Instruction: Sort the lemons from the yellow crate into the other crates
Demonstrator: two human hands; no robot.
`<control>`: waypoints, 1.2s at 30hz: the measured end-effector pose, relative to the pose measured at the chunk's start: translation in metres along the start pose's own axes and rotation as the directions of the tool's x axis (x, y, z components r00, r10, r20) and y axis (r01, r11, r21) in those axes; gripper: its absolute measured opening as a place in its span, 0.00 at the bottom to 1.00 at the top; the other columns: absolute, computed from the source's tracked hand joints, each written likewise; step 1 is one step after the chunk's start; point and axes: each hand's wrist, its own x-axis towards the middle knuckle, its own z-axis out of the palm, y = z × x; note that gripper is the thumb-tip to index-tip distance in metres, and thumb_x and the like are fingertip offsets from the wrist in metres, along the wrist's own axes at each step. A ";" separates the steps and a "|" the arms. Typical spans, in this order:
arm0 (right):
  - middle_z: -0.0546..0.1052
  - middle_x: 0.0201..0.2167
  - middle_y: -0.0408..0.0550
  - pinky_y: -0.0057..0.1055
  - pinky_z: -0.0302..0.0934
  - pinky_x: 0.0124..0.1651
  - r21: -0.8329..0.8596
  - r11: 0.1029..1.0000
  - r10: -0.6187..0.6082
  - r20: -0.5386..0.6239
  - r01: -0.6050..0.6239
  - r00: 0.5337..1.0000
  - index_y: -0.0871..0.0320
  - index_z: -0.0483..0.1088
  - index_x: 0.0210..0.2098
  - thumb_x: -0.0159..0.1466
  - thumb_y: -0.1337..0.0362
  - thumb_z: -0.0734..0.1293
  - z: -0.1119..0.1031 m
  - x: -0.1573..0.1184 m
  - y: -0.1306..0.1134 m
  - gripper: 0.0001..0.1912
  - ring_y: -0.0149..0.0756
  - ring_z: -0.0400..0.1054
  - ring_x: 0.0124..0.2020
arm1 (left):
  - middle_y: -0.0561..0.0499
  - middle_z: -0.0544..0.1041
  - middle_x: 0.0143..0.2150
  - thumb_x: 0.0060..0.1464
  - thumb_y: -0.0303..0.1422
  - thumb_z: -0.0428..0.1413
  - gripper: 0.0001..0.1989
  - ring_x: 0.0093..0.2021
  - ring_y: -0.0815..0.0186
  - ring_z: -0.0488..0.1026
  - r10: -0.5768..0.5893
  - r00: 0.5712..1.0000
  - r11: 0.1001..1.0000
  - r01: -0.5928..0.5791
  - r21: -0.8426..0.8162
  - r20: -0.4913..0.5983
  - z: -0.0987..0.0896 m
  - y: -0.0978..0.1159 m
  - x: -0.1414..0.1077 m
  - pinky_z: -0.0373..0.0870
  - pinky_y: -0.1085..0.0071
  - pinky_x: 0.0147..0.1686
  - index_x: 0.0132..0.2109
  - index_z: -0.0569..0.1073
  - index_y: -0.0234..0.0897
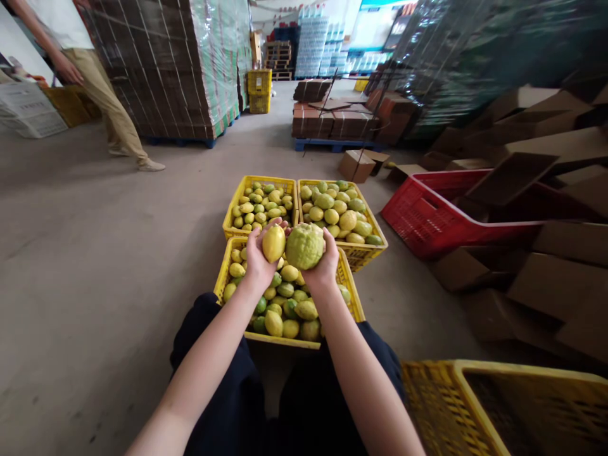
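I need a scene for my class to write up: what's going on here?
A person's left hand holds up a smooth yellow fruit, and the right hand a larger, bumpy green fruit, side by side. The near crate, far left crate and far right crate are yellow and loaded with yellow and green fruit. Another person is off to the left.

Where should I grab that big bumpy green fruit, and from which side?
Probably grip the bumpy green citrus fruit around its wide middle, coming from above. It's round and knobbly, and its top is uncovered, while the right hand cups its right side and the yellow lemon sits close on its left.
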 end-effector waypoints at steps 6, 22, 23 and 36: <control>0.82 0.29 0.43 0.40 0.73 0.49 0.000 1.000 0.003 -0.073 -0.003 0.997 0.54 0.75 0.33 0.56 0.52 0.68 -0.002 0.004 0.002 0.13 0.43 0.79 0.40 | 0.45 0.82 0.47 0.61 0.39 0.47 0.21 0.55 0.57 0.76 0.028 1.000 0.999 -0.028 0.022 0.008 0.000 0.000 0.000 0.70 0.64 0.56 0.50 0.79 0.35; 0.79 0.25 0.38 0.34 0.73 0.47 -0.020 0.998 -0.058 -0.225 0.055 0.973 0.55 0.74 0.32 0.60 0.56 0.66 0.003 0.003 -0.002 0.09 0.36 0.77 0.35 | 0.45 0.80 0.53 0.66 0.37 0.42 0.23 0.62 0.59 0.70 0.056 0.998 0.998 -0.057 0.032 0.028 0.001 0.000 0.001 0.64 0.66 0.62 0.53 0.78 0.34; 0.79 0.25 0.38 0.33 0.73 0.47 -0.016 0.998 -0.058 -0.221 0.056 0.974 0.55 0.74 0.32 0.60 0.57 0.67 0.003 0.003 -0.001 0.09 0.36 0.77 0.34 | 0.45 0.80 0.53 0.66 0.37 0.42 0.22 0.62 0.59 0.70 0.060 0.998 0.998 -0.061 0.030 0.030 0.001 0.000 0.001 0.63 0.66 0.63 0.53 0.78 0.34; 0.80 0.25 0.38 0.33 0.73 0.46 -0.001 0.998 -0.062 -0.193 0.063 0.979 0.55 0.74 0.31 0.58 0.57 0.68 0.002 0.003 -0.002 0.08 0.36 0.78 0.34 | 0.45 0.79 0.54 0.64 0.36 0.45 0.20 0.62 0.57 0.70 0.081 0.995 0.996 -0.083 0.037 0.061 -0.003 -0.003 0.004 0.63 0.65 0.63 0.47 0.80 0.34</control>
